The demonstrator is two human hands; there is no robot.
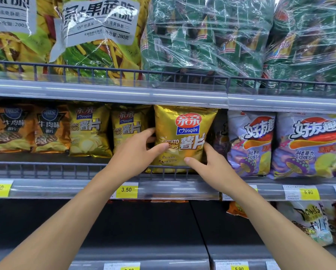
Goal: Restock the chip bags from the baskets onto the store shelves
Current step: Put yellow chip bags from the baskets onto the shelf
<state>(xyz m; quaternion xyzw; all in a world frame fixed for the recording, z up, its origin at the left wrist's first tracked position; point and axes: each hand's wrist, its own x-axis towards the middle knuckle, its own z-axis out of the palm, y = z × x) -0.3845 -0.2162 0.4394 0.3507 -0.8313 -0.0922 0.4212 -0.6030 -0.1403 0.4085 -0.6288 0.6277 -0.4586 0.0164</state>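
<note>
The store shelves fill the whole view. On the top shelf (105, 90) stand large yellow-green snack packs (97, 36) at the left and green multipacks (202, 39) in clear wrap at the right. The middle shelf (66, 170) has a low wire rail along its near edge, and behind this rail the rows look nearly full: orange bags (27, 129) at the far left, then two yellow chip bags (89, 131), and purple bags (307, 145) at the right. The lower shelf (143, 254) is mostly dark, with only a few bags (309, 221) at its right side.

The gold chip bag (184, 137) is upright in the gap between the yellow bags and the purple ones, on the middle shelf. Its bottom edge seems to lie over the wire rail, so I judge that it is not fully seated yet. The left hand (136, 152) grasps the left edge of the bag, with the thumb on the front. The right hand (212, 164) grasps the lower right corner in the same way.

A yellow price label (126, 190) sits on the shelf strip just below the left hand.

In my judgement this bag is at its last step: it needs to go in behind the rail and be let go. The baskets are not in view, so I cannot tell how many bags remain.
</note>
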